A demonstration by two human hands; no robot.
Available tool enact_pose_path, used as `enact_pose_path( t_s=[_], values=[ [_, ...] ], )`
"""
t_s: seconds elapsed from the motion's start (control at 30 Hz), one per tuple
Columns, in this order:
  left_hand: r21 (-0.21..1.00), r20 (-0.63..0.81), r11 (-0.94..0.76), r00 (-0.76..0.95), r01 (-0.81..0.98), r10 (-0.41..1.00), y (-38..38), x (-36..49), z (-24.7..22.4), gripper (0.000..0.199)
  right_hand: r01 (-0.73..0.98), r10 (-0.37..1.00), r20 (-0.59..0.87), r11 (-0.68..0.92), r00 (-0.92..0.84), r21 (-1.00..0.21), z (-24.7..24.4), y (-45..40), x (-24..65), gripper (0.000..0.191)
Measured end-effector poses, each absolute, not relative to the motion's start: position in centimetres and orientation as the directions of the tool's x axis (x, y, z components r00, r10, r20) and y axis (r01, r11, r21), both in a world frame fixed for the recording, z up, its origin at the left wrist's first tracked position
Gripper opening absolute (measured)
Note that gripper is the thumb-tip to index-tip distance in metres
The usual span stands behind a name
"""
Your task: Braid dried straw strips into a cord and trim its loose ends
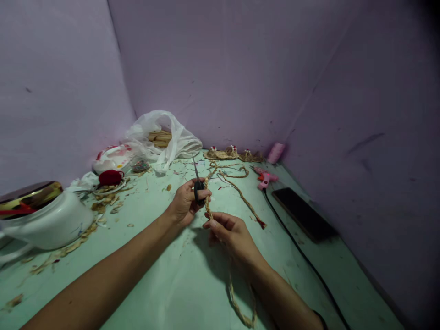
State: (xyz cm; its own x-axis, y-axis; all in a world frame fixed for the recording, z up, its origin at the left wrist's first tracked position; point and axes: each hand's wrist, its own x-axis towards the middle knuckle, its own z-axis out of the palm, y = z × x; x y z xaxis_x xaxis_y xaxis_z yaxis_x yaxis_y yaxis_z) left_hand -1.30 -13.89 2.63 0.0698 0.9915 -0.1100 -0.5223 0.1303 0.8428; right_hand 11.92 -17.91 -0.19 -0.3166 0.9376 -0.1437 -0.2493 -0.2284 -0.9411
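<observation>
My left hand (pixel 187 200) is closed around black-handled scissors (pixel 198 191), their blades pointing up and away from me. Beside the scissors, its fingers also touch a braided straw-coloured cord (pixel 208 207). Lower on the same braid, my right hand (pixel 230 231) pinches it between thumb and fingers. A loose tail of the cord hangs below the right hand in a loop toward the table's near edge. Beyond the hands, more braid (pixel 242 195) curves over the table, with a reddish tip at one end.
A pink glue gun (pixel 265 178) with a black cable lies right, near a dark phone (pixel 304 214) and a pink spool (pixel 276 152). Woven pieces (pixel 222 155) sit by the back wall. At left are a plastic bag (pixel 177 137), a white pot (pixel 65 222) and dry scraps.
</observation>
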Motion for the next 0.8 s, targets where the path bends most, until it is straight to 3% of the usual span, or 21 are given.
enact_pose_path(
  t_s=[0.13, 0.3, 0.4, 0.5, 0.6, 0.67, 0.73, 0.8],
  values=[
    [0.833, -0.11, 0.153, 0.111, -0.531, 0.988, -14.1, -1.2, 2.5, 0.044, -0.266, 0.937, -0.16, -0.248, -0.311, -0.932, -0.2, -18.1, 11.7, 0.027],
    [0.83, -0.131, 0.185, 0.139, -0.526, 0.982, -14.4, -0.2, 1.2, 0.046, -0.204, 0.961, 0.013, -0.046, -0.277, -0.978, 0.3, -18.9, 11.8, 0.024],
    [0.86, -0.142, 0.187, 0.13, -0.474, 0.981, -14.2, 0.0, 0.8, 0.047, -0.191, 0.968, -0.041, -0.09, -0.249, -0.977, 0.4, -18.8, 12.2, 0.025],
    [0.966, -0.131, 0.136, 0.039, -0.221, 0.991, -13.6, -1.3, 1.2, 0.039, -0.212, 0.97, -0.177, -0.21, -0.165, -0.954, 0.5, -18.1, 12.6, 0.029],
    [0.988, 0.04, -0.044, 0.03, 0.145, 0.999, -13.8, -3.4, 2.1, 0.032, -0.261, 0.965, -0.245, -0.261, -0.09, -0.93, 0.8, -17.4, 13.1, 0.034],
    [0.888, 0.165, -0.213, 0.149, 0.408, 0.975, -14.5, -4.5, 2.6, 0.03, -0.278, 0.969, -0.24, -0.247, -0.063, -0.928, 1.1, -17.3, 13.3, 0.033],
    [0.672, 0.26, -0.401, 0.309, 0.622, 0.915, -15.6, -5.0, 2.9, 0.032, -0.276, 0.976, -0.214, -0.216, -0.04, -0.937, 1.2, -17.3, 13.5, 0.028],
    [0.438, 0.296, -0.533, 0.444, 0.724, 0.846, -16.8, -4.9, 2.9, 0.043, -0.251, 0.985, -0.174, -0.172, -0.015, -0.953, 1.2, -17.4, 13.5, 0.023]
  ],
)
